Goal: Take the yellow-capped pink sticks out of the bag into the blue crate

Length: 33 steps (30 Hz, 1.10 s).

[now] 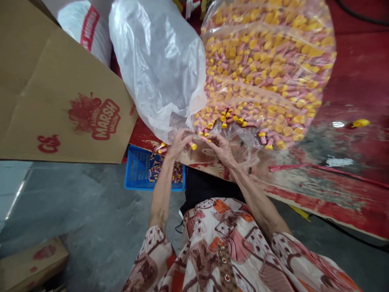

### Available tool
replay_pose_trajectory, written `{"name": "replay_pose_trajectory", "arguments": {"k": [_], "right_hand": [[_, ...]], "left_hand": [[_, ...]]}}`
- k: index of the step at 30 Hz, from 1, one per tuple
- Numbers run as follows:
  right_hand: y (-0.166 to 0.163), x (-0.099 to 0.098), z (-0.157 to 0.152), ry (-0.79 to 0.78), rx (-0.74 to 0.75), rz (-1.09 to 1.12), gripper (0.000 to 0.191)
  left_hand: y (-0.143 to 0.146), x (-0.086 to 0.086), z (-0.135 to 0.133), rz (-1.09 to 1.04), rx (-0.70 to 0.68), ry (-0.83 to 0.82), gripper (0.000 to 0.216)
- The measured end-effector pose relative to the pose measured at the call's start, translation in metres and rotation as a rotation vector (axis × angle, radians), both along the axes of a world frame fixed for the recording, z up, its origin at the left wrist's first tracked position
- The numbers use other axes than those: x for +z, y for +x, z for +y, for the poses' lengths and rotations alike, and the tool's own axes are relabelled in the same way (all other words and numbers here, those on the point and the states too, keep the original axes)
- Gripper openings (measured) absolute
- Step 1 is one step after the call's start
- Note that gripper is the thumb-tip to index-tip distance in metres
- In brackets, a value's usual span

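Observation:
At the table's front edge my left hand is closed, with a small tube with a yellow cap sticking out from its fingers. My right hand faces it, thumb and fingers pinched on a pink tube. Just beyond my hands spreads the open mouth of a big clear bag full of pink tubes with yellow caps. Several loose tubes lie at that mouth. A translucent whitish plastic bag stands puffed up beside it on the left. My fingers partly hide what they hold.
Below the table edge at left sits a blue basket with many small tubes inside. A large printed cardboard box stands at left, another box on the floor. On the worn red table lie a yellow-tipped item and a red strip.

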State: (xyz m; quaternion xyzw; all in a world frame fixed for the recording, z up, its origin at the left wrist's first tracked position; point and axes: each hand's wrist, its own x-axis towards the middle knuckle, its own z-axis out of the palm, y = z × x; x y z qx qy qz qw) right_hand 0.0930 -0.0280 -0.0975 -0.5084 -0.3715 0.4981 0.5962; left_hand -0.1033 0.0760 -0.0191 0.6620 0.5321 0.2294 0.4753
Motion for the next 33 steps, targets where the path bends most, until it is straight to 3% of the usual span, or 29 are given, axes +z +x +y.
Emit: {"name": "replay_pose_trajectory", "arguments": {"k": [3,6,10,13,16,18,21,24,28,33], "right_hand": [[-0.009,-0.004,-0.004,0.013,-0.006,-0.080,0.051],[0.000,-0.006,-0.016,0.036,-0.069,-0.440,0.042],[0.025,-0.001,-0.023,-0.007,-0.292,-0.759,0.047],[0.040,0.001,-0.008,-0.085,-0.359,-0.838,0.049],[0.047,-0.002,0.013,-0.128,-0.258,-0.955,0.047],[0.049,-0.005,0.022,-0.143,-0.195,-1.042,0.043],[0.049,-0.009,0.024,-0.147,-0.186,-1.101,0.038],[0.051,-0.011,0.019,-0.068,-0.254,-1.066,0.037],[0.051,-0.012,0.010,0.091,-0.232,-1.036,0.037],[0.050,-0.017,0.004,0.082,-0.059,-1.129,0.033]], "left_hand": [[0.015,-0.004,-0.020,0.070,-0.169,0.022,0.015],[0.033,-0.010,-0.031,0.296,-0.280,0.237,0.015],[0.054,-0.023,-0.045,0.576,-0.376,0.408,0.024],[0.058,-0.027,-0.050,0.605,-0.406,0.404,0.021],[0.056,-0.028,-0.047,0.552,-0.433,0.402,0.013],[0.058,-0.029,-0.046,0.553,-0.381,0.420,0.013],[0.066,-0.032,-0.047,0.583,-0.289,0.420,0.017],[0.072,-0.029,-0.047,0.563,-0.357,0.409,0.013],[0.045,-0.020,-0.058,0.460,-0.227,0.496,0.017],[-0.048,-0.020,-0.091,0.537,0.125,0.386,0.015]]}}
